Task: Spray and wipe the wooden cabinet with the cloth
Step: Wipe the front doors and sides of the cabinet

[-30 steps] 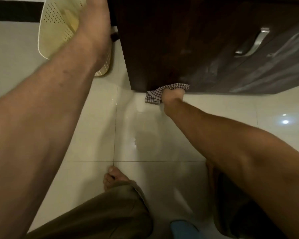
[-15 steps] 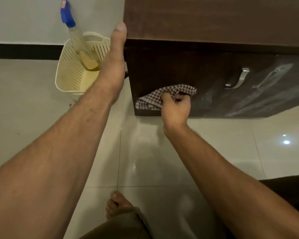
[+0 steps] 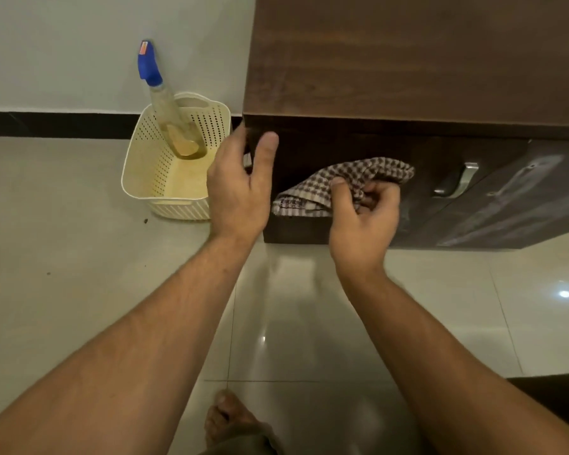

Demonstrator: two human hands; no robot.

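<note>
The dark wooden cabinet (image 3: pixel 408 67) fills the upper right, with a metal handle (image 3: pixel 463 182) on its front. My right hand (image 3: pixel 362 218) grips a brown-and-white checked cloth (image 3: pixel 329 188) against the cabinet's front, near its left end. My left hand (image 3: pixel 240 185) is at the cabinet's left front corner, fingers spread, thumb against the front face, holding nothing. A spray bottle (image 3: pixel 165 103) with a blue nozzle and yellowish liquid stands tilted in a cream basket, left of the cabinet.
The cream perforated basket (image 3: pixel 151 172) sits on the glossy tiled floor (image 3: pixel 79 257) against the white wall. My bare foot (image 3: pixel 230 421) and trouser leg show at the bottom centre. A dark object lies at the lower right edge.
My right hand has lifted the cloth from the cabinet's bottom edge to mid-height on its front. My left hand has come down from the top edge to the corner. The view has tilted up.
</note>
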